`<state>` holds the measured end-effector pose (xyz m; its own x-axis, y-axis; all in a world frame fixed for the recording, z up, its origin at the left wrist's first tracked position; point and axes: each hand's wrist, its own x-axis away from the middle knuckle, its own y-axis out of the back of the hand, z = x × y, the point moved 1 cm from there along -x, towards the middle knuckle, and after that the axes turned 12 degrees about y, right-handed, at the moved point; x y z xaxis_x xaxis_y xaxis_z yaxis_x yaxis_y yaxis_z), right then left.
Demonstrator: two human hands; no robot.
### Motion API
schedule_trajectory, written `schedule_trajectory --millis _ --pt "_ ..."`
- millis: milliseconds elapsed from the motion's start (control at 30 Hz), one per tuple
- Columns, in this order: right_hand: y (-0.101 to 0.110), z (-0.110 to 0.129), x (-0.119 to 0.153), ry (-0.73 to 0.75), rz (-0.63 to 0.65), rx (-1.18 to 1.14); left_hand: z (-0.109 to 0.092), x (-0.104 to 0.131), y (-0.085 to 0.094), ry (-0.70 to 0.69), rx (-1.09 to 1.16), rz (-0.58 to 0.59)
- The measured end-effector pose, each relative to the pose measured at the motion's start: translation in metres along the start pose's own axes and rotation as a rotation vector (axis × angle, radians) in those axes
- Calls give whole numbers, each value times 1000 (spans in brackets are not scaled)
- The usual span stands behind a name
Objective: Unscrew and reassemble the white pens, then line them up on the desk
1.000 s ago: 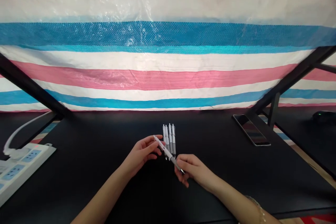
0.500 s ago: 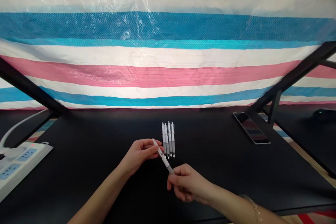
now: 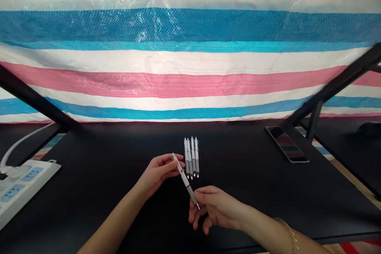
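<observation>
A white pen with a grey grip [image 3: 185, 180] is held slantwise over the black table, its metal tip pointing down and right. My left hand [image 3: 162, 172] pinches its upper part between thumb and fingers. Beside the grip and tip is my right hand [image 3: 212, 208], its fingers apart and curved behind the pen's lower end; whether a fingertip touches it I cannot tell. Just beyond my left fingertips, several similar white and grey pens [image 3: 192, 156] lie side by side, tips toward me.
On the black table [image 3: 119, 147], a dark phone [image 3: 286, 144] lies at the right. A white power strip [image 3: 28, 186] with a plugged-in cable sits at the left edge. Black slanted bars flank both sides, and a striped sheet [image 3: 190, 61] hangs behind.
The fingers of my right hand have opened from the pen's grip, uncovering its lower end and metal tip. The held pen stands slightly steeper, still in my left hand.
</observation>
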<state>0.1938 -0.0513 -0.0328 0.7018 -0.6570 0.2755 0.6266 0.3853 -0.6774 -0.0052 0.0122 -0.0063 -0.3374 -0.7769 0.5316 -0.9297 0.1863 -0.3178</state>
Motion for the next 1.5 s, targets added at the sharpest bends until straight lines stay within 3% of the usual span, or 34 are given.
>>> schedule_trajectory --millis 767,967,1300,1500 --pt "1 5 1 57 -31 0 -1 -2 1 -7 11 -17" --pt "2 3 0 -39 5 51 1 -2 -1 -13 22 -16" --pt "2 5 3 -43 -20 204 -5 -4 7 -181 179 -242" --pt "2 4 2 -27 -20 186 -9 -6 14 -227 236 -281"
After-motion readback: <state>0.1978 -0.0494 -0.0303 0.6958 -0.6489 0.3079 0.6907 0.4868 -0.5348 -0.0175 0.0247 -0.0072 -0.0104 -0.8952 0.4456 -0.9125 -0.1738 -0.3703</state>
